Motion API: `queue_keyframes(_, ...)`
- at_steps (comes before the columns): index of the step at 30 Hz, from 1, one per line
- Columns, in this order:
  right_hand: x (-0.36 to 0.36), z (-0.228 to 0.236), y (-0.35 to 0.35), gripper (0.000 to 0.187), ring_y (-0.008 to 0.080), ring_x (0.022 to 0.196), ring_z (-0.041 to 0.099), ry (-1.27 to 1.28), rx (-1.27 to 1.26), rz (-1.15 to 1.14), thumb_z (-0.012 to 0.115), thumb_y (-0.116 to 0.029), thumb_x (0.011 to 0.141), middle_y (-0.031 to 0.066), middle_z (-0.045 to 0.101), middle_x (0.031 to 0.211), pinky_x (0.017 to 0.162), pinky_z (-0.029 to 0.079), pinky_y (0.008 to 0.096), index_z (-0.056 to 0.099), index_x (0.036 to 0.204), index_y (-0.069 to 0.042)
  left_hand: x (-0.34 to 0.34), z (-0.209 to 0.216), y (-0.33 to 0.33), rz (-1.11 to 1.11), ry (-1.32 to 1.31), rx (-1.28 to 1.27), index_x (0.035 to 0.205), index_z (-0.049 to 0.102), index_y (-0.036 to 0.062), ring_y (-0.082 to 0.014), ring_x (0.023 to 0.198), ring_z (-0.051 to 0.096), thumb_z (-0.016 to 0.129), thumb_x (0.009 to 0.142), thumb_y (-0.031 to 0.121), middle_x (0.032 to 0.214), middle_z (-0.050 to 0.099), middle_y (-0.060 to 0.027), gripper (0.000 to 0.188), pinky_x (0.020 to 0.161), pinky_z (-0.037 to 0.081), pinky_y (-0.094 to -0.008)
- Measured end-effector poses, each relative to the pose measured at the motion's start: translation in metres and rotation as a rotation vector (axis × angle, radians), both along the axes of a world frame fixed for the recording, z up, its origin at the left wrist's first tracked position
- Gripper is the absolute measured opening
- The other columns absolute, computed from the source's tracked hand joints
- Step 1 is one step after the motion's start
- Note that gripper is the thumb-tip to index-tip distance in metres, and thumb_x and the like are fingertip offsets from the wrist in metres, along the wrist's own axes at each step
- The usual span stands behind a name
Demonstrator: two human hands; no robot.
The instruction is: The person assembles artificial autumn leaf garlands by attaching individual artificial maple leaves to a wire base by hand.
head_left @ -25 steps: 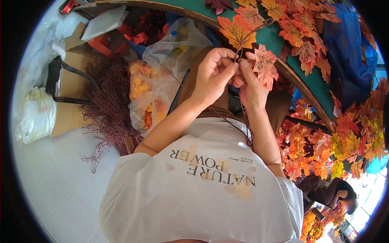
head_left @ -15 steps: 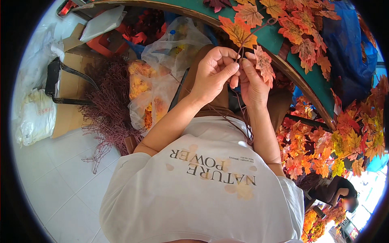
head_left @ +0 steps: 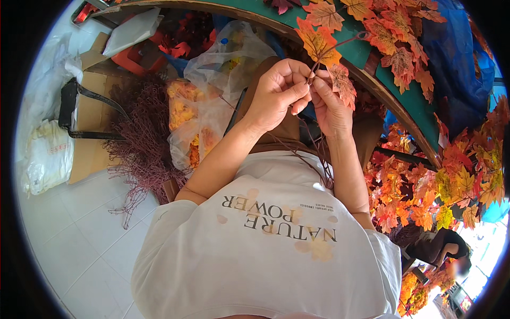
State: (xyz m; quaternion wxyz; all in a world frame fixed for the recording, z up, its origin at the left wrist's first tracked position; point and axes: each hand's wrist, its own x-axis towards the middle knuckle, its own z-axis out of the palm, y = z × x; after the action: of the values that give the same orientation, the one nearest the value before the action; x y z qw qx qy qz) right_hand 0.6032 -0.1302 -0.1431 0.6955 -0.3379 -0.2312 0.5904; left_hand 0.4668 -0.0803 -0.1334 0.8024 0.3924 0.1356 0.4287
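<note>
Head view: our left hand [head_left: 280,95] closes thumb and bent fingers on a brown stem [head_left: 315,67], and our right hand [head_left: 331,106] pinches it just beside. We hold it near the green table [head_left: 413,112], between an orange leaf [head_left: 317,43] and a redder leaf [head_left: 343,86]. Farther out, we see purplish twigs [head_left: 146,130] left, foliage [head_left: 409,199] right.

From here in the room, I notice that the camera sits on the person's head, facing steeply down through a wide fisheye lens: very near lies the white shirt [head_left: 255,266], farther ahead the left hand [head_left: 281,90], right hand [head_left: 330,103] and green desk [head_left: 419,119].
</note>
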Motion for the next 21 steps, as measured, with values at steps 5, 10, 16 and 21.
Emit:
queue_keyframes(5, -0.003, -0.002, 0.000, 0.020, 0.0147, 0.090, 0.062, -0.054, 0.024, -0.013, 0.059, -0.003, 0.087, 0.0072, 0.063, 0.098, 0.080, 0.052, 0.0251, 0.057, 0.107, -0.001, -0.001, -0.002, 0.001, 0.009, -0.003, -0.022, 0.100, 0.053, 0.0020, -0.0071, 0.053, 0.047, 0.056, 0.087, -0.002, 0.072, 0.055, -0.0042, 0.014, 0.044, 0.036, -0.0192)
queue_keyframes(10, -0.004, -0.011, 0.001, 0.019, 0.0142, 0.089, 0.062, -0.161, 0.077, -0.036, 0.059, -0.005, 0.088, 0.0067, 0.062, 0.098, 0.079, 0.052, 0.0263, 0.057, 0.106, -0.001, -0.002, 0.004, 0.000, 0.023, 0.019, -0.017, 0.099, 0.053, 0.0022, -0.0075, 0.053, 0.048, 0.056, 0.087, -0.001, 0.071, 0.055, -0.0038, 0.013, 0.044, 0.037, -0.0192)
queue_keyframes(16, -0.004, -0.004, 0.007, 0.023, 0.0106, 0.084, 0.060, -0.430, -0.009, -0.056, 0.064, -0.006, 0.085, 0.0040, 0.063, 0.092, 0.073, 0.049, 0.0249, 0.059, 0.106, 0.000, 0.005, -0.002, 0.000, 0.132, 0.011, -0.156, 0.099, 0.050, 0.0025, -0.0139, 0.057, 0.057, 0.057, 0.088, 0.004, 0.076, 0.059, -0.0064, 0.013, 0.051, 0.047, -0.0230)
queue_keyframes(21, -0.002, 0.017, -0.019, 0.027, 0.0080, 0.084, 0.059, -0.883, -0.019, 0.339, 0.059, -0.013, 0.090, 0.0041, 0.063, 0.091, 0.070, 0.049, 0.0213, 0.058, 0.111, 0.003, -0.006, 0.007, 0.012, 0.344, -0.030, -0.252, 0.099, 0.049, 0.0032, -0.0195, 0.070, 0.066, 0.057, 0.090, 0.010, 0.081, 0.062, -0.0090, 0.014, 0.062, 0.054, -0.0269)
